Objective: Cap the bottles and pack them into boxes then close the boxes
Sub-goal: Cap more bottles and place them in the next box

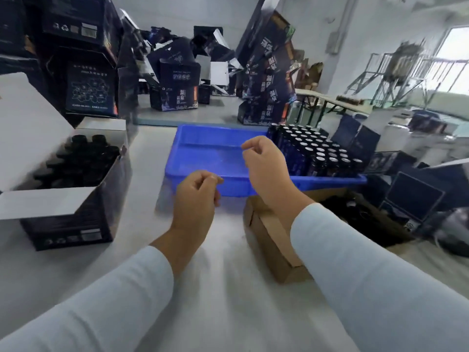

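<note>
The uncapped bottles [321, 151] stand packed upright at the right end of the blue tray [203, 153], within easy reach for capping. Over the tray's bare near half, the left hand [196, 196] and right hand [264, 161] hover with loosely curled fingers, holding nothing visible. At left, the open box [68, 194] already holds dark capped bottles, flaps up, likely awaiting closing.

A packing workroom or small warehouse: stacks of dark printed cartons [175, 82] crowd the floor and table [215, 288], a blue plastic tray [203, 148] holds rows of dark bottles [317, 151], and metal-framed equipment [396, 69] stands by a window [454, 59].
</note>
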